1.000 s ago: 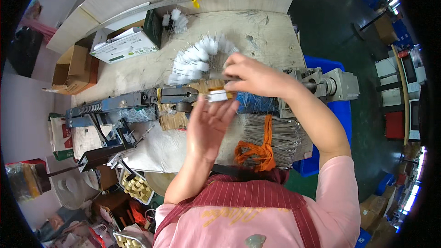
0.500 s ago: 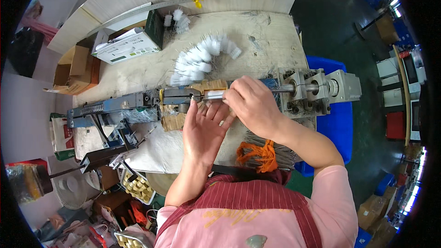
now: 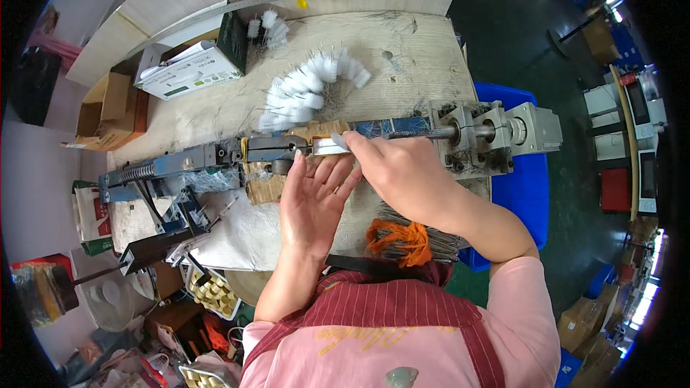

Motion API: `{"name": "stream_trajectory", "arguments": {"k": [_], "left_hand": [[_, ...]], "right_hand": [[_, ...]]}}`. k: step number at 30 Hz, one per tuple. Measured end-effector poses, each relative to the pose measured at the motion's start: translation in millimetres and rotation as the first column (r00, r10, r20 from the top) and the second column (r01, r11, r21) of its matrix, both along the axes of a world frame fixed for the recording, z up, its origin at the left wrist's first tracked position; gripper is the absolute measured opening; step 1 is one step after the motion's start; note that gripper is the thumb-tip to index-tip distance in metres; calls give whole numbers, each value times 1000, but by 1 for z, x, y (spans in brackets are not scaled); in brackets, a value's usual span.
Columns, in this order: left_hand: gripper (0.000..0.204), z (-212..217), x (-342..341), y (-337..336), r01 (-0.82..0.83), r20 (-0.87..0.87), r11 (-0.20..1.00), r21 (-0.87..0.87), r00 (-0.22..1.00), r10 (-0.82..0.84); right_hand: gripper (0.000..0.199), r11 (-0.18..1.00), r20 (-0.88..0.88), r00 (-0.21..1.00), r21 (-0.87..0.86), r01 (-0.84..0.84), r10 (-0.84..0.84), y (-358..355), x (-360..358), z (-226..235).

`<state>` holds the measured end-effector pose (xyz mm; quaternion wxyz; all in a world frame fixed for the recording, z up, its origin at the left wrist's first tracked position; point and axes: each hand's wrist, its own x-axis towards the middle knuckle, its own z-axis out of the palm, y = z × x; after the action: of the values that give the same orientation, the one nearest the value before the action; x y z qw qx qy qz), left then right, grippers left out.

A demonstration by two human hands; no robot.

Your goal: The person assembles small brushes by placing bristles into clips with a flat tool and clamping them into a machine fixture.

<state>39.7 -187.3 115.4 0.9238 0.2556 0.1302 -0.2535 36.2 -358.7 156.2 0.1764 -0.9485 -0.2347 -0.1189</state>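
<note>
A long metal machine (image 3: pixel 180 165) lies across the wooden bench, with a motor block (image 3: pixel 503 133) at its right end. My right hand (image 3: pixel 402 172) pinches a thin grey metal piece (image 3: pixel 338 140) against the shiny channel (image 3: pixel 323 147) in the middle of the machine. Just below the channel is my left hand (image 3: pixel 316 197), flat with its fingers spread and the fingertips at the machine's lower edge; it holds nothing. Behind the machine lies a curved heap of white bristle brushes (image 3: pixel 309 86).
A bundle of grey wires tied with orange string (image 3: pixel 399 241) lies at the near bench edge. A white and green box (image 3: pixel 190 68) and brown cartons (image 3: pixel 108 108) stand at the back left. A blue crate (image 3: pixel 528 194) sits under the motor end.
My right hand has come down from over the white brushes to the machine's channel. My left hand has dropped slightly and opened flat below it.
</note>
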Motion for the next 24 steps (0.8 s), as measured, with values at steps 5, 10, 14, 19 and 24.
{"name": "stream_trajectory", "arguments": {"k": [5,10,14,19,24], "left_hand": [[57,7,3,8,55,-18,998,-19,998,-56],[54,11,5,8,93,-6,995,-45,996,-94],[44,-2,-2,2,103,49,993,61,993,-106],[36,-20,-14,-28,55,54,978,203,996,-67],[51,-46,-39,-31,11,51,949,315,998,-29]], "right_hand": [[45,979,2,1000,-204,-2,2,12,-6,7],[46,973,-20,999,-229,-36,32,13,-2,9],[45,969,14,1000,-246,-10,14,4,1,8],[37,996,-8,997,41,75,-75,-9,-12,7],[36,995,-153,988,99,-20,35,-20,-27,-1]]}}
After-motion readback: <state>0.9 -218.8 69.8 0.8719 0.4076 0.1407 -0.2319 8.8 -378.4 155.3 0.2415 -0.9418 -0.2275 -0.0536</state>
